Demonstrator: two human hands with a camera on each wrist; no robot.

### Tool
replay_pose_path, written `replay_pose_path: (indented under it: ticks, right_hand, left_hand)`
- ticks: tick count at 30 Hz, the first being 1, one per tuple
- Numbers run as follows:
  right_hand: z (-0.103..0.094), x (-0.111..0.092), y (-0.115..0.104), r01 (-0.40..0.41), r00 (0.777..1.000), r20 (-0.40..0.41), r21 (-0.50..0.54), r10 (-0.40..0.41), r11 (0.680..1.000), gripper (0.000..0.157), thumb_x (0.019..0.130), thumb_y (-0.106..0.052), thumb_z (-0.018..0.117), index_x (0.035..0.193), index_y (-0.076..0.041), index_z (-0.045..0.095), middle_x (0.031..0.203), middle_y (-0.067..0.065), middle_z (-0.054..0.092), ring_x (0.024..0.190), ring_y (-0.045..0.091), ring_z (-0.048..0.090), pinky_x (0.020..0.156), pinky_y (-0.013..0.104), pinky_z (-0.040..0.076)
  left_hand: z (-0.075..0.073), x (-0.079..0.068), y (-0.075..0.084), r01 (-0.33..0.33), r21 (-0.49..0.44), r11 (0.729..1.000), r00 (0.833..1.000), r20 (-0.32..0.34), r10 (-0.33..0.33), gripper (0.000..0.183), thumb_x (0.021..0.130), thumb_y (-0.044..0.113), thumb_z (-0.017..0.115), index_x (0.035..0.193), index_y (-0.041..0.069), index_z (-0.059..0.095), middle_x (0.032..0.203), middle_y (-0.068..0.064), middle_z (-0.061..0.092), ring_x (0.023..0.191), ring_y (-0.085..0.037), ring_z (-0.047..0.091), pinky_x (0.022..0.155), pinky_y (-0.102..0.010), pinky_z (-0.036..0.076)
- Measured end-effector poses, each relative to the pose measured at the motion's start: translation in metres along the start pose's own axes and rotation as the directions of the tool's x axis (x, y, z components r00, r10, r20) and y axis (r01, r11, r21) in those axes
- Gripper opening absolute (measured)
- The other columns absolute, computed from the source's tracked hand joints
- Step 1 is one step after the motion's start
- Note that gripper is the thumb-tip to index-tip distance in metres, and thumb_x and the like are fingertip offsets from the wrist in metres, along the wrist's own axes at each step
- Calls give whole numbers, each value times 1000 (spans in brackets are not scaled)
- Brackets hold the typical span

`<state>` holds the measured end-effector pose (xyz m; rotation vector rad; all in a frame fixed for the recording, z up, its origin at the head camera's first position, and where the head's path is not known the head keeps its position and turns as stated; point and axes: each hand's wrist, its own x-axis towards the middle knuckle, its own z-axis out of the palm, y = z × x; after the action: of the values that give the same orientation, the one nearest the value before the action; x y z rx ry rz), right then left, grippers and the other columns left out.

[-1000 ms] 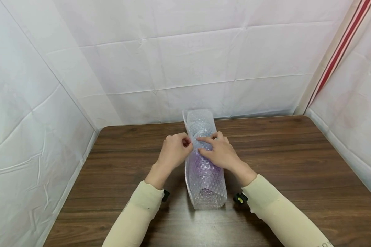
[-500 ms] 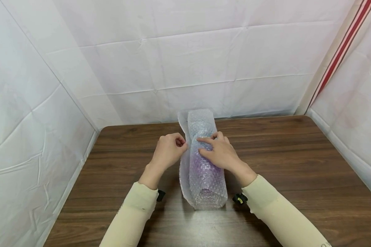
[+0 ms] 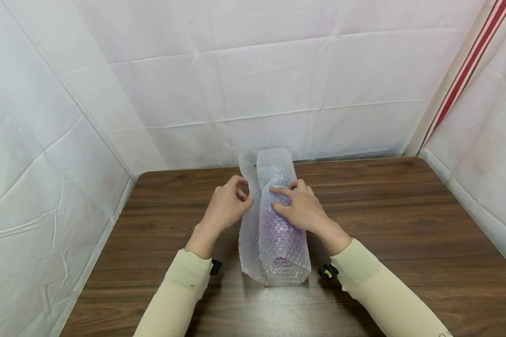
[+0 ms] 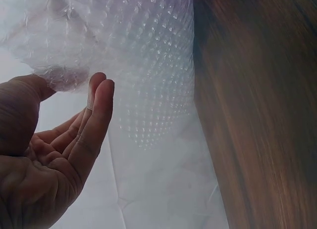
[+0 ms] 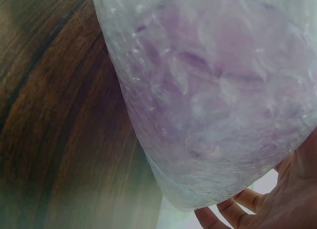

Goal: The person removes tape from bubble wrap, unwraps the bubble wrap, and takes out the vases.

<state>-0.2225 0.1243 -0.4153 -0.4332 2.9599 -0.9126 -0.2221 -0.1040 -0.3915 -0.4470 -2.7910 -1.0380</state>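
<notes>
A bubble wrap roll (image 3: pixel 281 243) lies lengthwise before me, its near end showing an opening. Something purple and bluish shows blurred through the layers; its kind is hidden. Along the left side, a loose flap (image 3: pixel 249 243) of the wrap stands away from the roll. My left hand (image 3: pixel 225 203) is at the flap's edge, thumb and fingers apart. In the left wrist view its thumb overlaps the bubble wrap edge (image 4: pixel 69 78), and the fingers extend away from it. My right hand (image 3: pixel 302 209) rests on the roll from the right, fingers spread over the top.
The roll lies on a dark wood-grain table (image 3: pixel 379 210). White sheeting (image 3: pixel 270 79) hangs behind and along both sides, and the roll's far end comes close to it. A red-striped band (image 3: pixel 468 75) runs down the right corner.
My left hand has moved left and its thumb and fingers have parted. The flap has swung outward to the left, away from the roll. My right hand has stayed in place.
</notes>
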Motion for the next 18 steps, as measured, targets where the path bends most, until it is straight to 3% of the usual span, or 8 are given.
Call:
replay_pose_path:
  ticks: [18]
  right_hand:
    - [2, -1, 1, 2, 1000, -7, 5, -2, 1000, 47, 99, -45, 61, 145, -34, 62, 121, 9, 44, 104, 31, 44, 77, 41, 40]
  left_hand:
    - [-6, -2, -12, 38, 24, 999, 997, 67, -40, 48, 93, 14, 74, 138, 7, 61, 85, 0, 73, 68, -11, 64, 71, -35, 57]
